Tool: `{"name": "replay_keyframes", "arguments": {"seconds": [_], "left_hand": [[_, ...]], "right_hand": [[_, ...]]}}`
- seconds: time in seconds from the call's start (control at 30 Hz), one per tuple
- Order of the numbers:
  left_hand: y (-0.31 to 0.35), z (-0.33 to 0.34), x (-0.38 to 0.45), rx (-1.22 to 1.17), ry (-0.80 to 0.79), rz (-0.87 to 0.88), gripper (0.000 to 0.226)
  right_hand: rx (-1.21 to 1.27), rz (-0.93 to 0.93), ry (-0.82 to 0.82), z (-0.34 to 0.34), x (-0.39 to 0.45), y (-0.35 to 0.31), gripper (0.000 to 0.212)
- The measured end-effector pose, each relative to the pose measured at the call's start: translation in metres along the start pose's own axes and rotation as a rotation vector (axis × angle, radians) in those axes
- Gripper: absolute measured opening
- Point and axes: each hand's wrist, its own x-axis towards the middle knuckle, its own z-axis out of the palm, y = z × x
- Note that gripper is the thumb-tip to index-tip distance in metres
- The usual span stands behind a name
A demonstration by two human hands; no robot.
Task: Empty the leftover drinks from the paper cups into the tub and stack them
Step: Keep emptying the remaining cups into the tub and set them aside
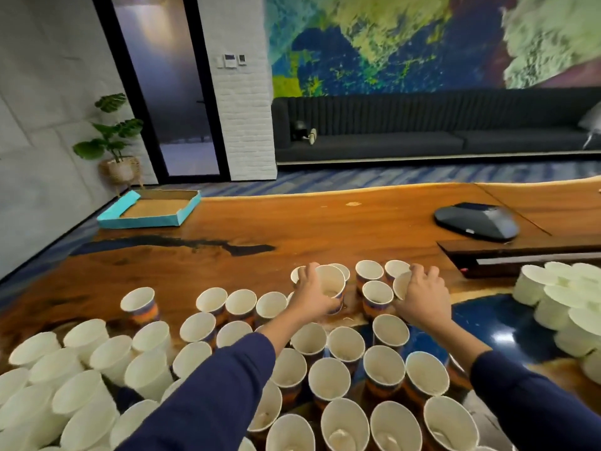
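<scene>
Clearly both hands are taking cups from the far edge of the crowd. The left hand (pixel 313 296) has its fingers curled round a paper cup (pixel 331 288), tipped toward the camera so that a little pale residue shows at its bottom; the right hand (pixel 419 296) wraps its fingers over the rim and side of a second cup (pixel 402 284), just beside the first group. Taking 2 at once from the farthest row looks like a way to clear the reach before working back toward the body — a judgement only. Around them stand the remaining cups (pixel 344 345), upright and rim to rim on the wooden tabletop (pixel 260 229); I count roughly 45, though the nearest ones are cut off by the frame and the sleeves. No tub can be picked out with certainty, so I cannot tell where the pouring will go. At the right edge lies a heap of white cups (pixel 559 297), seemingly already emptied — too jumbled to count. Farther off sit 1 teal tray (pixel 143 219) and 1 dark device (pixel 476 220).
</scene>
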Motion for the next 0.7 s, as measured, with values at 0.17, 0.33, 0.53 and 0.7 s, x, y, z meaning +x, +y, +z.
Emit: {"name": "replay_keyframes", "arguments": {"seconds": [0.17, 0.33, 0.53, 0.7], "left_hand": [[-0.002, 0.029, 0.028, 0.033, -0.051, -0.019, 0.081], [-0.014, 0.053, 0.041, 0.135, -0.133, -0.05, 0.09], [-0.028, 0.074, 0.044, 0.207, -0.223, -0.088, 0.092], [-0.035, 0.076, 0.049, 0.257, -0.347, -0.09, 0.104]], "right_hand": [[-0.159, 0.067, -0.042, 0.016, 0.008, 0.026, 0.072], [-0.126, 0.151, -0.175, 0.04, 0.013, 0.042, 0.078], [-0.157, 0.126, -0.255, 0.061, 0.015, 0.053, 0.092], [-0.212, 0.019, -0.395, 0.057, 0.027, 0.056, 0.094]]}}
